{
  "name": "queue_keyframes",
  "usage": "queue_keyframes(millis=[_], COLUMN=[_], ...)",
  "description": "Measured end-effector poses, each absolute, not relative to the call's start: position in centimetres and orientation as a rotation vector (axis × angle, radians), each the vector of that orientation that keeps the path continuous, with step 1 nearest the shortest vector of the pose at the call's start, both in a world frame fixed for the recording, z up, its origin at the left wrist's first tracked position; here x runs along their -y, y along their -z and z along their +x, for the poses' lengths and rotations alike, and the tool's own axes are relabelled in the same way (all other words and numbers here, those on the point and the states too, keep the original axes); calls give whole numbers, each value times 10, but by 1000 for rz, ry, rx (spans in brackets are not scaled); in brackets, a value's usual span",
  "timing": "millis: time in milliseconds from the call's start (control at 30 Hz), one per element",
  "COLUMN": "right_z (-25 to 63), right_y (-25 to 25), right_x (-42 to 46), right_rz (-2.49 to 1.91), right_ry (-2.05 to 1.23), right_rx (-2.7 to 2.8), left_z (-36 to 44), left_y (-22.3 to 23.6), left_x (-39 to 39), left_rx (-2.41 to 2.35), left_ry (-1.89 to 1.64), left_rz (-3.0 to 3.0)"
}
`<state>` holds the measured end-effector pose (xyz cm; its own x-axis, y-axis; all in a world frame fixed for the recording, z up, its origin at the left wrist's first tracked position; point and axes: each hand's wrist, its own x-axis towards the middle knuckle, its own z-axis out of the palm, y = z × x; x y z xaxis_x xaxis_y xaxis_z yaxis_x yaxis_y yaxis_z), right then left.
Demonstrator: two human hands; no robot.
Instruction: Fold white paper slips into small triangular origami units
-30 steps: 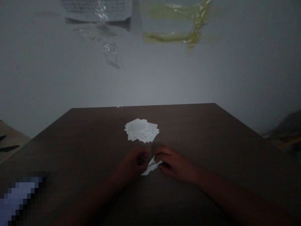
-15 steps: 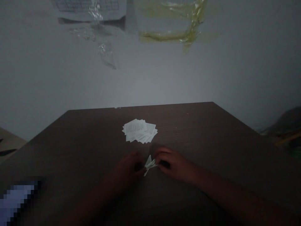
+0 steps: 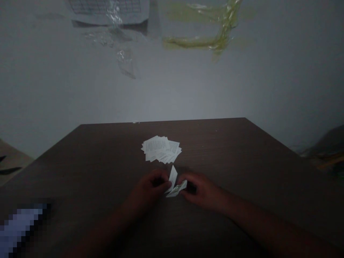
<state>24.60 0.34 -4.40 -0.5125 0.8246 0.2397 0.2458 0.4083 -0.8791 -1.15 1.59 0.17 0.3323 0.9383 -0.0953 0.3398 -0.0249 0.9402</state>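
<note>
The left hand and right hand are pinching folded white paper between them; toward eleven o'clock from it, printed paper slips are lying piled, their text being too small to read.

White paper between both hands

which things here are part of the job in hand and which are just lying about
In use:
folded paper, held by left hand and right hand
pile of printed papers, probably
table, beneath

Apparently not part of it:
pixelated thing, lower left
white bit, table's far edge
yellow tape, on the wall
</note>
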Motion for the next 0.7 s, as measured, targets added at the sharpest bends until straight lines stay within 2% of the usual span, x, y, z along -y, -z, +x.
queue_keyframes(millis=[233,700], right_z=[239,237], right_y=[52,51], right_x=[-4,-4], right_rz=[-928,-870], right_ry=[-1393,-1443], right_rx=[1569,1476], left_z=[-8,-11], left_y=[1,1], left_x=[-11,-10], left_rx=[-1187,-1192], left_ry=[-723,-747], left_rz=[1528,1683])
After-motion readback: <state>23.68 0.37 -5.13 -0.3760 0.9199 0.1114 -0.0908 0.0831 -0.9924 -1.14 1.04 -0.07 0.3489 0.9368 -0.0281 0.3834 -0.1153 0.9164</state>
